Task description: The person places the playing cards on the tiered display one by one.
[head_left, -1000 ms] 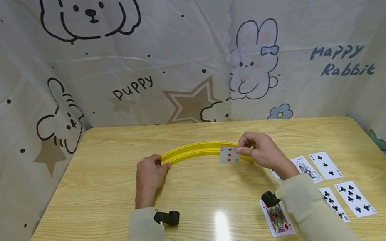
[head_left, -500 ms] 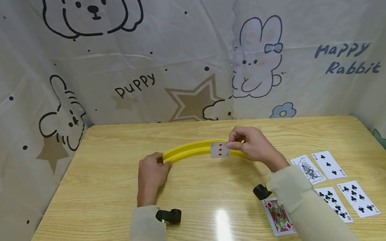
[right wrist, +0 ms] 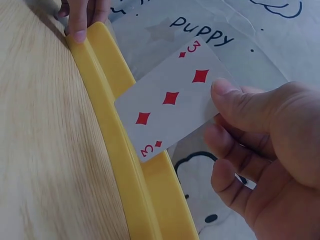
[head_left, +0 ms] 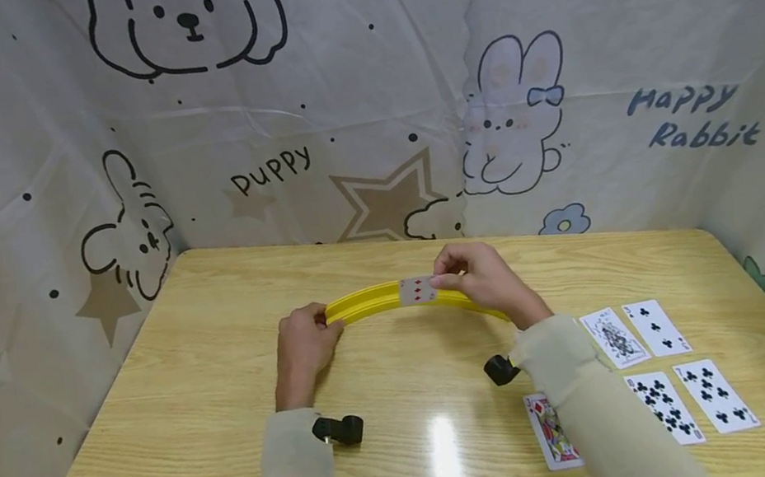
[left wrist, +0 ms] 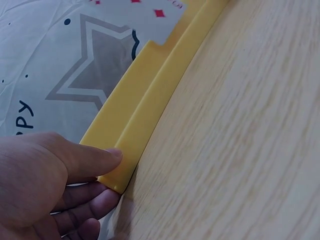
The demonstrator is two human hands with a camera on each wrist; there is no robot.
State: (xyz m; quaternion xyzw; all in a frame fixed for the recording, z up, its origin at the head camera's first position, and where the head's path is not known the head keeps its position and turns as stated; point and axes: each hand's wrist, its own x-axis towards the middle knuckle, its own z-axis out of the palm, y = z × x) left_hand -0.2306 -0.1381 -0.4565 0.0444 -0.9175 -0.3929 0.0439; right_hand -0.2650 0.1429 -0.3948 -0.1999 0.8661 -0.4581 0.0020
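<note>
- Right hand: we record thumb and fingers pinching one card, the three of diamonds, at its nine o'clock; we read "3" in two corners.
- Left hand: we find it gripping the end of a yellow rack at its two o'clock; the card's lower edge meets the rack, seating uncertain.
- Club cards, face up: right hand's four o'clock.
- Cloth: we read "PUPPY", ten o'clock; "Happy Rabbit", two o'clock.

Right fingers pinching card, yellow rack
</note>
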